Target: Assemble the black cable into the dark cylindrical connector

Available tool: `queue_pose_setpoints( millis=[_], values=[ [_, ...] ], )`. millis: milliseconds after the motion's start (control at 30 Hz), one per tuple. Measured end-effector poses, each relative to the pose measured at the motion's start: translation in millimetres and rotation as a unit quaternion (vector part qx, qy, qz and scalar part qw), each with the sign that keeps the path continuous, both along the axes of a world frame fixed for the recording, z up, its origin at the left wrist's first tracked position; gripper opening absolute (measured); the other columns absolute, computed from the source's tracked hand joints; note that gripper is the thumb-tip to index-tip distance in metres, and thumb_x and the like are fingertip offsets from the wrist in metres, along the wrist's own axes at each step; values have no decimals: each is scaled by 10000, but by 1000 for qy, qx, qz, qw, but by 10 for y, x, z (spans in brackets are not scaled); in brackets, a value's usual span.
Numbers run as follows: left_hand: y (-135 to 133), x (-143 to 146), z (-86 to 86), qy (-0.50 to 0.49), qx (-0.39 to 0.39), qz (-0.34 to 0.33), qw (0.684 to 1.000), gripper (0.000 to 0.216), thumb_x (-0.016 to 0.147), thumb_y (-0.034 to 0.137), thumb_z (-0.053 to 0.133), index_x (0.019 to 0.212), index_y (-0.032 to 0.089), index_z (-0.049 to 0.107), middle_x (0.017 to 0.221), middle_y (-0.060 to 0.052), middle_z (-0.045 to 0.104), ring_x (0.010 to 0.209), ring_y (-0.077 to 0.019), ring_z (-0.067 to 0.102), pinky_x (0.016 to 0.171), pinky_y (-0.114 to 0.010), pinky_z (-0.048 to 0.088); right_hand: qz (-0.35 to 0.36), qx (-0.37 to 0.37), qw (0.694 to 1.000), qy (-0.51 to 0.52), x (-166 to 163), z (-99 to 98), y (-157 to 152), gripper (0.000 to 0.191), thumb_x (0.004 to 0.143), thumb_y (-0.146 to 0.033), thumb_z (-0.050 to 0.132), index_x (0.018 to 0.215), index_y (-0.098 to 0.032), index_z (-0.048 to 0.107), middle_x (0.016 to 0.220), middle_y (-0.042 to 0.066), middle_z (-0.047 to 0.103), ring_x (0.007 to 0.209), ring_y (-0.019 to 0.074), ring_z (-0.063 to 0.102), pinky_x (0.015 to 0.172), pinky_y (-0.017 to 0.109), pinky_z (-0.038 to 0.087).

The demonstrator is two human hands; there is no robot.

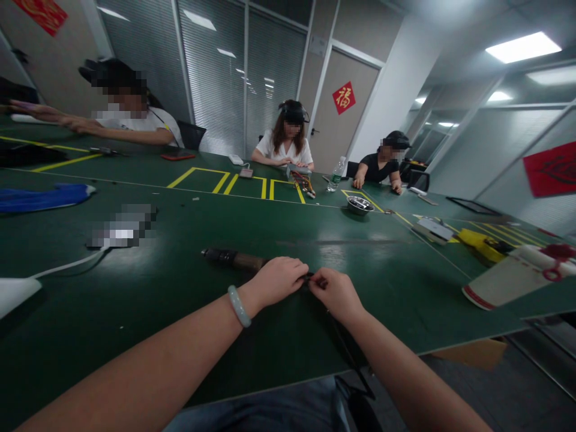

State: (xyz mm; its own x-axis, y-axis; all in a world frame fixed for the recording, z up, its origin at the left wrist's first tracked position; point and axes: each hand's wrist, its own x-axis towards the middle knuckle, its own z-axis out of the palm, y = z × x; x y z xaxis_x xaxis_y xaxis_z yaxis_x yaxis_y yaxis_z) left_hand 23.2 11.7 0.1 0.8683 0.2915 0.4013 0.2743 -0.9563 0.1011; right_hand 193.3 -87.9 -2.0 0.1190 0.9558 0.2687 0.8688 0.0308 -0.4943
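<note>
A dark, tube-shaped electric screwdriver [246,261] lies across the green table in front of me, its narrow tip pointing left. My left hand [281,277] is closed over its rear part, and a pale bangle circles that wrist. Close beside it, my right hand [335,290] has its thumb and fingers pinched together at the tail end, where a black cord [345,348] leaves and runs down over the table's near edge. My fingers hide the exact spot where tail and cord meet.
To the left are a blurred device [121,231] on a white cable and a blue object [47,197]. A metal bowl [360,206] and water bottle [336,175] stand beyond. A white container [499,279] is at right. Several people sit across the table [216,216].
</note>
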Motion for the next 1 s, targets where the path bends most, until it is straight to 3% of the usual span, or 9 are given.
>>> queue_pose_setpoints(
  millis=[200,567,667,767,1000],
  values=[
    [0,16,-8,-2,9,8,1000,49,871,246,561,891,201,555,906,-30,613,891,-180,590,836,-318,441,-26,-13,997,69,-12,-35,14,55,774,-258,595,753,-216,626,695,-27,655,623,125,602,586,225,422],
    [-11,63,-33,-11,36,24,999,57,862,257,546,833,210,559,822,-11,618,764,-176,591,682,-293,425,-45,-66,974,211,13,-162,71,130,814,-325,556,813,-197,576,679,-2,655,603,143,620,552,236,465],
    [-3,64,-34,-9,38,20,999,71,860,256,541,809,210,557,810,-8,619,753,-175,590,668,-292,421,-36,-41,988,142,0,-114,32,99,835,-298,542,835,-206,580,740,2,667,674,149,631,613,245,464],
    [2,50,-31,-9,40,8,999,44,855,253,547,842,215,565,820,-9,622,778,-178,594,681,-293,424,-24,-12,1000,-9,-26,-54,-7,51,836,-244,559,875,-223,582,808,6,665,749,164,624,663,258,435],
    [7,35,-21,-5,32,1,999,41,856,240,556,837,204,554,830,-10,629,789,-173,601,711,-290,438,30,-1,965,-260,-29,-15,8,108,907,-211,489,842,-205,575,803,44,642,730,175,589,672,275,396]
  ],
)
